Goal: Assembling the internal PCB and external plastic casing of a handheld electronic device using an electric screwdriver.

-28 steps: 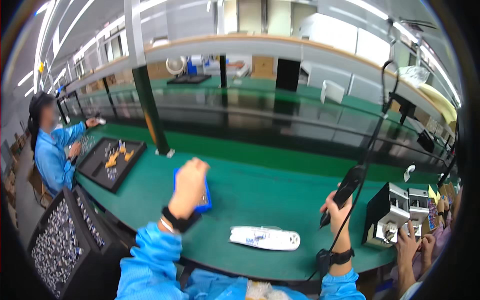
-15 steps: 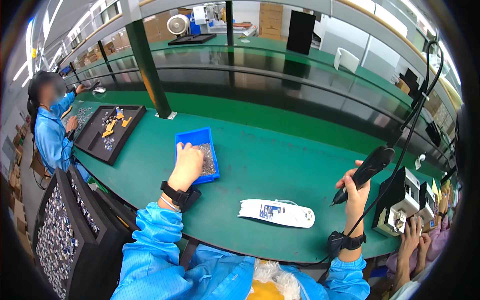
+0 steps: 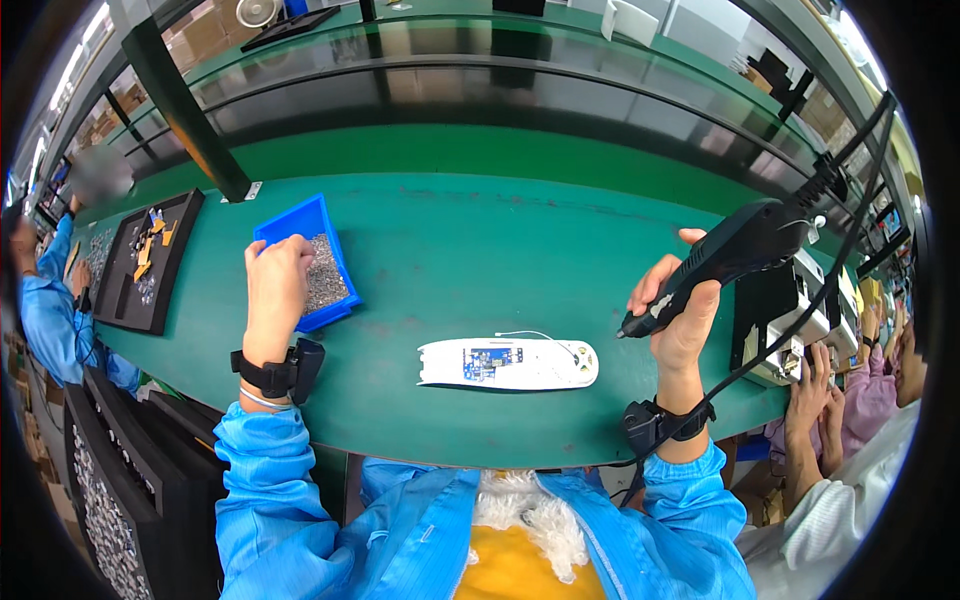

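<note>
My left hand is over the left side of a blue bin of small metal pieces, probably screws. Its fingers are curled together; whatever they pinch is hidden or too small to make out. In my right hand is a black electric screwdriver, its tip pointing down and left, above the bench. Between my hands lies a long white plastic shell, its hollow side up. A blue circuit board sits in it, and a thin white wire loops past its far edge.
The green bench runs under everything. A black tray with orange and small parts is at the left, near a co-worker in blue. Black trays of parts stand lower left. Boxy machines and another person's hands are at the right.
The view has tilted down and shifted right. My left hand has drawn back toward the bin's near left side, fingers curled. The screwdriver is still in my right hand, held nearer the shell.
</note>
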Action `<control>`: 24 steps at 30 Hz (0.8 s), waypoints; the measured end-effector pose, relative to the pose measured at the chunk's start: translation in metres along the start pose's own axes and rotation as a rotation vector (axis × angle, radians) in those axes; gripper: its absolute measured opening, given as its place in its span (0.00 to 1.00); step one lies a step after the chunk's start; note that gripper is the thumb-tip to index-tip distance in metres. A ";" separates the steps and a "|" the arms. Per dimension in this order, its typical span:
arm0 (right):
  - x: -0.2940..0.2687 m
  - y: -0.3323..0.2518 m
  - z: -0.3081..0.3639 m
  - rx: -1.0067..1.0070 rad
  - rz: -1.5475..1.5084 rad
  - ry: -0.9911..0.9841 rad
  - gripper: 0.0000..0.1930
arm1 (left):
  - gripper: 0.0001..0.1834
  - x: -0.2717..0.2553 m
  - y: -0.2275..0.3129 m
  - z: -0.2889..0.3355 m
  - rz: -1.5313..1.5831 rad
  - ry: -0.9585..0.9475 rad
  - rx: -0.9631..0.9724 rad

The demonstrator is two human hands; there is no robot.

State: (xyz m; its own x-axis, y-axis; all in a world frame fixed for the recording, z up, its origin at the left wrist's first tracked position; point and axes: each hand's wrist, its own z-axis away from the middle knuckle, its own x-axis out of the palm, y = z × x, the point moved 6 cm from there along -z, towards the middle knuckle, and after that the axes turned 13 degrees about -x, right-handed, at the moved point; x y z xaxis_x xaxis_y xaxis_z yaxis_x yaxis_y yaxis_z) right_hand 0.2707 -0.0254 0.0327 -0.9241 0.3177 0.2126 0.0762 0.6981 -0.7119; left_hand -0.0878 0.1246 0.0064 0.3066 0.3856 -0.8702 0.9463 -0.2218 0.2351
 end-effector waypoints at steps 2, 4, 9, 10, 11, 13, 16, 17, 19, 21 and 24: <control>0.002 -0.004 -0.001 -0.005 -0.039 0.006 0.36 | 0.02 -0.006 0.002 0.000 -0.018 0.015 -0.003; 0.008 -0.009 -0.002 -0.005 -0.102 -0.029 0.37 | 0.02 -0.012 0.001 0.002 -0.034 0.051 -0.001; 0.030 -0.017 0.000 0.096 -0.198 -0.014 0.40 | 0.03 -0.039 0.085 0.022 0.361 -0.080 0.207; 0.044 -0.024 -0.002 0.037 -0.282 -0.052 0.39 | 0.04 -0.044 0.116 0.037 0.428 -0.126 0.311; 0.055 -0.030 -0.003 -0.020 -0.363 -0.088 0.37 | 0.05 -0.043 0.144 0.052 0.498 -0.176 0.416; 0.069 -0.034 -0.002 -0.012 -0.376 -0.104 0.39 | 0.06 -0.029 0.176 0.072 0.556 -0.369 0.512; 0.083 -0.035 0.000 0.007 -0.417 -0.142 0.42 | 0.07 -0.017 0.185 0.083 0.651 -0.367 0.520; 0.084 -0.034 0.001 0.010 -0.411 -0.137 0.42 | 0.07 -0.017 0.185 0.085 0.656 -0.373 0.524; 0.089 -0.031 0.002 0.017 -0.375 -0.158 0.42 | 0.06 -0.016 0.184 0.086 0.721 -0.371 0.488; 0.091 -0.029 0.004 0.032 -0.369 -0.162 0.42 | 0.05 -0.014 0.182 0.087 0.728 -0.388 0.482; 0.094 -0.026 0.007 0.040 -0.317 -0.178 0.43 | 0.05 -0.012 0.179 0.088 0.718 -0.412 0.465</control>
State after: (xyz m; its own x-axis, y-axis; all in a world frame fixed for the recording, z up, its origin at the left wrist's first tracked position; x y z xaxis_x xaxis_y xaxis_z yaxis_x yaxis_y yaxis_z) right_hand 0.1792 -0.0179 0.0664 -0.9503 -0.0297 0.3101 -0.2362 0.7176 -0.6552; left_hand 0.0693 0.0012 0.0202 0.6551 -0.3081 -0.6898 0.3827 -0.6519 0.6546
